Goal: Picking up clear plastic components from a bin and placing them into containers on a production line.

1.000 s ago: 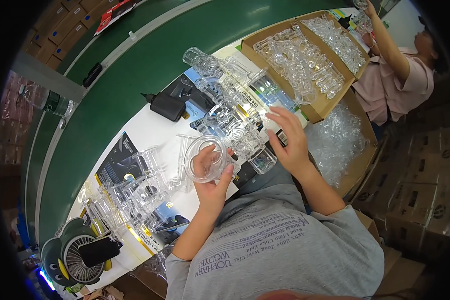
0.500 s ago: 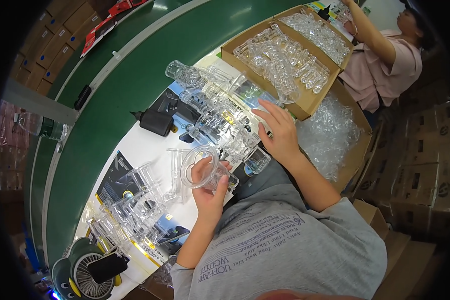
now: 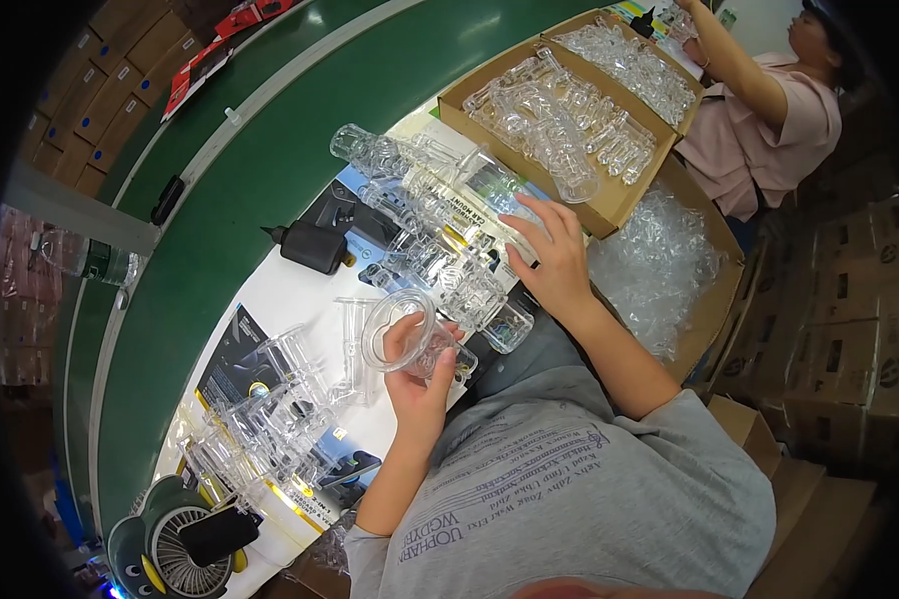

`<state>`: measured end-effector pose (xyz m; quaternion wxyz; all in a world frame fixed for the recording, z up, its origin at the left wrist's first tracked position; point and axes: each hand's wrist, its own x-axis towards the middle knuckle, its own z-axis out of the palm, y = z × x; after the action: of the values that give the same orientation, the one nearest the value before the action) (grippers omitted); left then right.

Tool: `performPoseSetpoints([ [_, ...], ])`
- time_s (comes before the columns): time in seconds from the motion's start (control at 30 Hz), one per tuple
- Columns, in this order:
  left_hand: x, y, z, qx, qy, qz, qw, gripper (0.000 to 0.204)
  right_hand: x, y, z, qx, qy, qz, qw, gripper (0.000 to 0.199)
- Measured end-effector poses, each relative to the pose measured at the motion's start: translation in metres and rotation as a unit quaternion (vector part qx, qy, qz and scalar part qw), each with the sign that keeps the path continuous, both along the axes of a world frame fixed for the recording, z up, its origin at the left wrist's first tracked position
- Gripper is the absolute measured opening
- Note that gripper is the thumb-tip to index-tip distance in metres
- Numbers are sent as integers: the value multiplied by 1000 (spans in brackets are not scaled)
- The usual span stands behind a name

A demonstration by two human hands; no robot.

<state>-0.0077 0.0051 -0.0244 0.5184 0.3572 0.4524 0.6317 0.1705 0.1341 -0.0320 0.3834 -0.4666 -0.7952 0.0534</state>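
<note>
My left hand [image 3: 420,389] is closed around a clear plastic cup-shaped part [image 3: 372,337], its wide round rim facing up and to the left. My right hand [image 3: 561,272] hovers with its fingers apart at the right side of a row of clear plastic parts [image 3: 438,262], holding nothing; whether a fingertip touches them I cannot tell. Just left of the held cup, a clear tube-like part [image 3: 354,349] lies on the printed sheets. More clear cylindrical parts [image 3: 280,424] are heaped to the lower left.
A black bottle with a pointed nozzle [image 3: 313,247] lies on the printed sheets. Cardboard trays [image 3: 609,215] of clear parts stand at the far right, beside a box of clear plastic bags [image 3: 659,270]. A small fan [image 3: 185,549] sits lower left. Another person [image 3: 769,120] works at upper right.
My right hand has shifted slightly left. The clear parts at the near end of the row have moved a little. My left hand keeps its hold on the cup-shaped part.
</note>
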Motion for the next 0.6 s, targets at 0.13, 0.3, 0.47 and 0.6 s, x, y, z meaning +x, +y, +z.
performPoseSetpoints([
  [0.13, 1, -1, 0, 4, -3, -3, 1000, 47, -1, 3, -1, 57, -75, -37, 995, 33],
  [0.3, 1, 0, 2, -4, -11, -10, 1000, 47, 5, 7, -8, 65, -19, -14, 998, 32],
  [0.47, -1, 1, 2, 2, -13, -7, 1000, 47, 12, -11, 9, 72, 39, 21, 996, 29],
  [0.6, 0, 0, 3, 5, -15, -5, 1000, 47, 18, -22, 24, -88, 371, 98, 919, 28],
])
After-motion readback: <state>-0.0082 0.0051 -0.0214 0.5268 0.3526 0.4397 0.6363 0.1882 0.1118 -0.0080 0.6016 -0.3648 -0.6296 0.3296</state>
